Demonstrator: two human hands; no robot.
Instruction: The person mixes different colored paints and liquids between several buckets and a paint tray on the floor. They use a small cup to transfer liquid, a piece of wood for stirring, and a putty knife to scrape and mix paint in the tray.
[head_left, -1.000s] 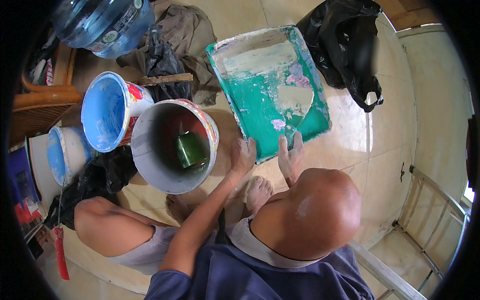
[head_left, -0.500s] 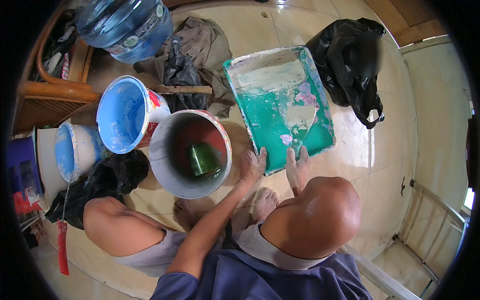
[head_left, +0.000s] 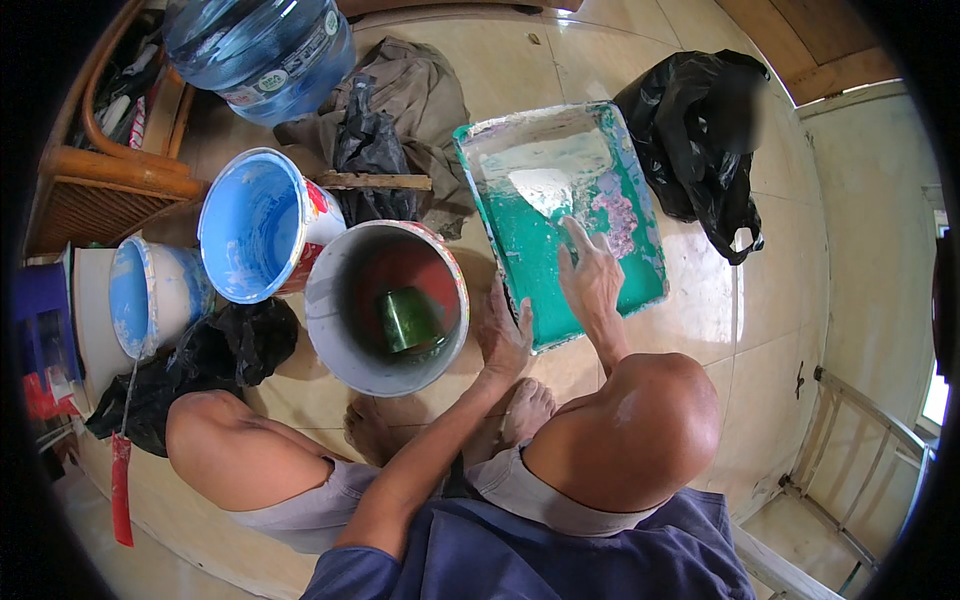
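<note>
A green paint tray (head_left: 545, 285) lies tilted in view on the floor ahead of me, crusted with white, grey and lilac paint. My left hand (head_left: 503, 328) grips its left rim near the close corner, thumb on the edge and fingers outside. Inside the tray, my right hand (head_left: 592, 275) is closed around the handle of a putty knife (head_left: 543, 190), index finger stretched toward the blade. That blade is wide, coated white, and rests on the tray bottom close to the whitish far end. Most of the handle is hidden by the hand.
Left of the tray stands a grey bucket (head_left: 330, 345) holding a green cup (head_left: 408, 320). Beyond it are a blue-lined bucket (head_left: 250, 230), a smaller bucket (head_left: 130, 300) and a water jug (head_left: 262, 50). A black plastic bag (head_left: 680, 140) sits right of the tray.
My right hand has moved forward over the tray, pushing the putty knife from the middle toward the far left part. My left hand stays at the rim.
</note>
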